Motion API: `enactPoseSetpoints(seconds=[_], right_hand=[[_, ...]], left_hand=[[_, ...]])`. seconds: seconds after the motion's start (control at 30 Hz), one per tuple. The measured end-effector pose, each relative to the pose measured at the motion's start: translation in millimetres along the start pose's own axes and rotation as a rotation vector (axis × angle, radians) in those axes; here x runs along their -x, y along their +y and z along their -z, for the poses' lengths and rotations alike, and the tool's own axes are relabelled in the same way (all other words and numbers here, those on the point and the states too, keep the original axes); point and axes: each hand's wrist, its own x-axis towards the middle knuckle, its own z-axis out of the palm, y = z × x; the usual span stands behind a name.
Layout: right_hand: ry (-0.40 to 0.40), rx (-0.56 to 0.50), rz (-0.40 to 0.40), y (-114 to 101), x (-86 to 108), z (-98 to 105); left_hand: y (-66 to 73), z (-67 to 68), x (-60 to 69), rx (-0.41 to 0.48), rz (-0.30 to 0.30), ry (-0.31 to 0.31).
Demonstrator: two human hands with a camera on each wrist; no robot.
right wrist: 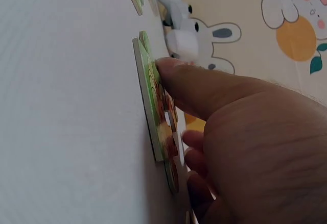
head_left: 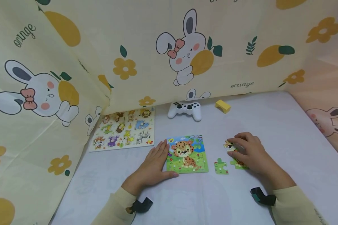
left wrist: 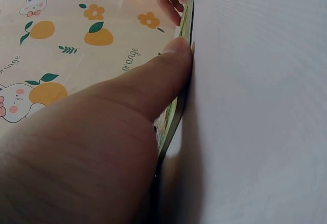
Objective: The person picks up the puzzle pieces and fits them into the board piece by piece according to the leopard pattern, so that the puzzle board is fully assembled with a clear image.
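While left hand [head_left: 153, 164] lies wide, thumb out, against the leopard board [head_left: 186, 154] at its 8 o'clock, right hand [head_left: 252, 153] curls round puzzle pieces [head_left: 229, 145] at its 3 o'clock. Animal board [head_left: 151, 132], carrying animal figures, sits on the worktop [head_left: 197, 200] at 10 o'clock.

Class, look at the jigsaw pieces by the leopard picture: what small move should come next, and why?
Probably slide the loose green piece right, toward the neighbouring piece partly hidden by the right grip: its notch appears to face that piece's tab, and a gap shows between them.
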Motion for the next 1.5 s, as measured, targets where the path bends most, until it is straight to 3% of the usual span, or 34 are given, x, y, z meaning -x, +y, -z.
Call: enactPoseSetpoints(seconds=[0.27,0.47,0.83,1.17,1.5], right_hand=[[0.018,-0.033,0.001,-4,-0.7,-1],[0.038,-0.102,-0.044,-8,-1.4,1],[0.273,-0.162,-0.003,-23,3.6,-5],[0.209,-0.333,-0.047,-40,1.8,-16],[0.16,-0.332,-0.104,-59,2.2,-30]], left_hand=[[-0.6,-0.7,-0.1,-0.013,-0.004,0.0],[-1.0,-1.3,-0.3,-0.019,-0.007,0.005],[-2.0,-2.0,-0.5,-0.02,-0.01,0.007],[-1.6,-1.3,-1.3,-0.019,-0.006,0.009],[-2.3,-2.0,-0.8,-0.018,-0.004,0.012]])
